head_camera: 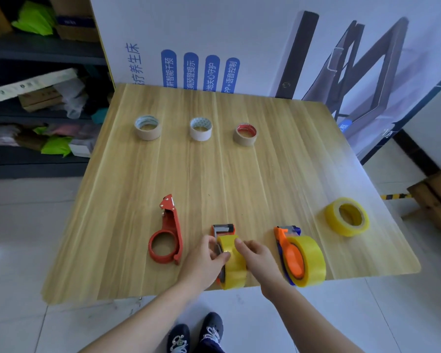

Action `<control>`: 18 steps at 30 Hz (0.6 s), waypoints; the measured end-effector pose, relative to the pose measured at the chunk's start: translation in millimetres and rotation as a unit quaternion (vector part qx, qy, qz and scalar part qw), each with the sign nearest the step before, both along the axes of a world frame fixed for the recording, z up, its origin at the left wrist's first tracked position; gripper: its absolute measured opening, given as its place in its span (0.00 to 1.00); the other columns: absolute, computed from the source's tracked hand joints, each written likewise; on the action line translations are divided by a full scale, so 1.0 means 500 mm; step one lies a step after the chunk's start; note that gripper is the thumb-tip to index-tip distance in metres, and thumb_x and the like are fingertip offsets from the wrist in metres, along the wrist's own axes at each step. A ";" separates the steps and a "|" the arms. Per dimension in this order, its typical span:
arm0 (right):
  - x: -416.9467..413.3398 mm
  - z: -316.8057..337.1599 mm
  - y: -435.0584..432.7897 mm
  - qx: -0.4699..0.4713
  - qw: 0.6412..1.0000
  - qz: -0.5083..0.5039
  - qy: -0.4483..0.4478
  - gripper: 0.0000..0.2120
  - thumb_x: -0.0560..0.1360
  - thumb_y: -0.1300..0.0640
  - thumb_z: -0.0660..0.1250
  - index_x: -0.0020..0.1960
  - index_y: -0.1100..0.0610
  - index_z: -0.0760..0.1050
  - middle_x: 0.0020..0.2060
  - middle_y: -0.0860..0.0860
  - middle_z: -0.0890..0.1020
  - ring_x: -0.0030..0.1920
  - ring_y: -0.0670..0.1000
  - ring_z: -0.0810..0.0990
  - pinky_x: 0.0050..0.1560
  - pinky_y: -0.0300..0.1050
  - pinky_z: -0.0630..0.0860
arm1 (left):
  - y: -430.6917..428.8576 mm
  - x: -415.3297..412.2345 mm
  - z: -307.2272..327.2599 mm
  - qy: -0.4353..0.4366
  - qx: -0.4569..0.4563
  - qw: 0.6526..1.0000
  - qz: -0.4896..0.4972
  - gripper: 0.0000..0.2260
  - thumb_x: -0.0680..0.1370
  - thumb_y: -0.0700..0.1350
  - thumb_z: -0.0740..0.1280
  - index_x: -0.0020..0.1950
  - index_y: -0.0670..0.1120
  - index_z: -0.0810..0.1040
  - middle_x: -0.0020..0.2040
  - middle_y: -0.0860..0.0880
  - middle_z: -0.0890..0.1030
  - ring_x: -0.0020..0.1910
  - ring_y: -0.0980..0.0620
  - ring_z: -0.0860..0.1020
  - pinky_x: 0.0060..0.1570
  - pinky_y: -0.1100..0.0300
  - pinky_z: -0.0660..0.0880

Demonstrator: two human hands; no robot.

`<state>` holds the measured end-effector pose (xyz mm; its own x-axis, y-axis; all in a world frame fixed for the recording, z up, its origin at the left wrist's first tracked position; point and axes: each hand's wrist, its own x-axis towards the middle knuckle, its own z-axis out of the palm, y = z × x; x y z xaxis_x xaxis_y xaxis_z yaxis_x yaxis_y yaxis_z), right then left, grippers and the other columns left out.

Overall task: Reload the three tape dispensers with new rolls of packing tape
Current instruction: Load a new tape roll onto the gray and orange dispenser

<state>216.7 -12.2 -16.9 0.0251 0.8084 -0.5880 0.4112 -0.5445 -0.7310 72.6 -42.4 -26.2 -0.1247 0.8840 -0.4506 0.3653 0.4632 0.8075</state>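
Three dispensers lie along the near edge of the wooden table (pixel 214 174). The red dispenser (pixel 167 234) on the left has an empty ring. The middle orange dispenser (pixel 223 230) carries a yellow tape roll (pixel 233 263); my left hand (pixel 205 261) grips its left side and my right hand (pixel 255 253) pinches the roll's top. On the right an orange and blue dispenser (pixel 290 250) holds another yellow roll (pixel 309 261). A loose yellow roll (pixel 346 216) lies at the far right.
Three empty cardboard cores (pixel 147 127) (pixel 201 128) (pixel 245 134) stand in a row at the back of the table. A printed board leans behind it. Cluttered shelves (pixel 36 98) stand to the left, a wooden pallet (pixel 438 197) to the right.
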 end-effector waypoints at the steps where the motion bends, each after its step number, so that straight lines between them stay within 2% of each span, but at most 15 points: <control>1: 0.002 0.003 -0.001 0.011 1.000 0.007 -0.013 0.13 0.76 0.47 0.67 0.55 0.55 0.79 0.47 0.49 0.83 0.48 0.50 0.81 0.42 0.41 0.76 | 0.002 -0.001 0.005 0.026 0.016 0.999 -0.017 0.12 0.75 0.53 0.68 0.55 0.55 0.68 0.36 0.55 0.78 0.36 0.55 0.76 0.34 0.58 0.68; 4: 0.002 0.013 -0.006 0.031 0.998 0.037 -0.044 0.10 0.76 0.54 0.67 0.56 0.54 0.80 0.46 0.49 0.85 0.47 0.50 0.83 0.48 0.48 0.81 | 0.004 -0.003 0.015 0.078 0.046 0.994 -0.061 0.12 0.76 0.52 0.66 0.57 0.57 0.70 0.33 0.55 0.74 0.32 0.58 0.73 0.30 0.61 0.63; 7: 0.001 0.016 -0.006 0.038 0.996 0.050 -0.068 0.09 0.76 0.53 0.68 0.55 0.52 0.80 0.46 0.48 0.84 0.47 0.47 0.82 0.54 0.52 0.81 | 0.008 -0.002 0.019 0.105 0.049 0.990 -0.086 0.12 0.76 0.51 0.65 0.58 0.56 0.70 0.34 0.55 0.73 0.32 0.56 0.72 0.30 0.60 0.64; 10: 0.005 0.018 -0.001 0.048 0.991 0.082 -0.097 0.13 0.77 0.51 0.67 0.59 0.53 0.79 0.47 0.47 0.83 0.47 0.46 0.81 0.49 0.46 0.79 | 0.021 -0.004 0.028 0.168 0.034 0.976 -0.136 0.13 0.75 0.53 0.64 0.58 0.55 0.68 0.39 0.54 0.76 0.40 0.50 0.77 0.35 0.56 0.68; 12: 0.011 0.025 0.009 0.057 0.980 0.132 -0.137 0.17 0.77 0.48 0.66 0.63 0.53 0.77 0.53 0.49 0.82 0.51 0.48 0.80 0.49 0.41 0.75 | 0.040 -0.006 0.040 0.235 0.016 0.954 -0.186 0.14 0.74 0.55 0.64 0.58 0.55 0.69 0.48 0.53 0.78 0.49 0.48 0.78 0.38 0.56 0.69; 14: 0.024 0.035 0.027 0.080 0.966 0.172 -0.176 0.18 0.77 0.46 0.65 0.63 0.53 0.76 0.56 0.50 0.82 0.55 0.50 0.80 0.51 0.41 0.74 | 0.070 -0.003 0.054 0.299 0.007 0.928 -0.223 0.15 0.72 0.56 0.64 0.57 0.54 0.71 0.55 0.51 0.75 0.55 0.47 0.76 0.43 0.56 0.70; 16: 0.046 0.049 0.054 0.112 0.954 0.185 -0.209 0.19 0.77 0.45 0.64 0.63 0.53 0.76 0.55 0.50 0.83 0.56 0.51 0.80 0.51 0.42 0.74 | 0.107 0.014 0.071 0.337 0.015 0.912 -0.235 0.14 0.71 0.55 0.64 0.55 0.53 0.74 0.57 0.50 0.73 0.58 0.46 0.74 0.47 0.54 0.72; 18: 0.086 0.064 0.088 0.134 0.944 0.186 -0.238 0.19 0.77 0.44 0.64 0.63 0.53 0.76 0.55 0.50 0.83 0.56 0.52 0.80 0.50 0.42 0.73 | 0.149 0.053 0.086 0.358 0.037 0.898 -0.252 0.13 0.73 0.54 0.64 0.55 0.52 0.74 0.58 0.49 0.72 0.60 0.46 0.72 0.48 0.54 0.70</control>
